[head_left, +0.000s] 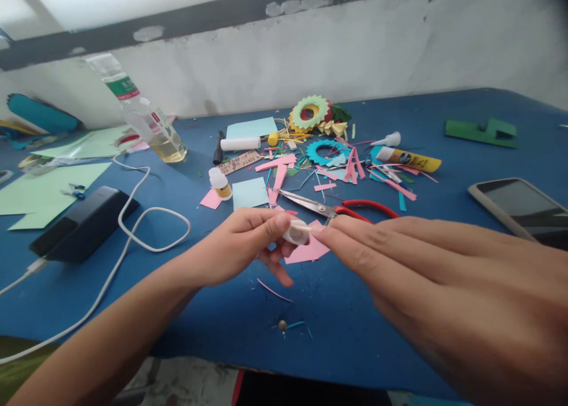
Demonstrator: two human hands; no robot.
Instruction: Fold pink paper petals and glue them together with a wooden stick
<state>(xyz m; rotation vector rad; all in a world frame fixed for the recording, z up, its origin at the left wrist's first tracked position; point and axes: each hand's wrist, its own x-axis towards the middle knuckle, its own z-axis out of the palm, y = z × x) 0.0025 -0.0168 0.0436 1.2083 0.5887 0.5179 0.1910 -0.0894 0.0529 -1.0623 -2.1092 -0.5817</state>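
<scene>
Above the blue tabletop (213, 329), towards its front edge, the right hand (430, 270) extends straight fingers, gripping or not I cannot tell, to the left hand (248, 237). Just beyond lie red-handled scissors (322, 208); over pink paper (306, 254), the left fingers pinch a small white piece (296, 234). Close two-handed work on it seems in hand, and the next move calls for steady fingers.

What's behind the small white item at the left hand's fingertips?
Pink paper on the blue table shows past the white item. Whatever lies directly behind that item and the left hand is covered.
</scene>
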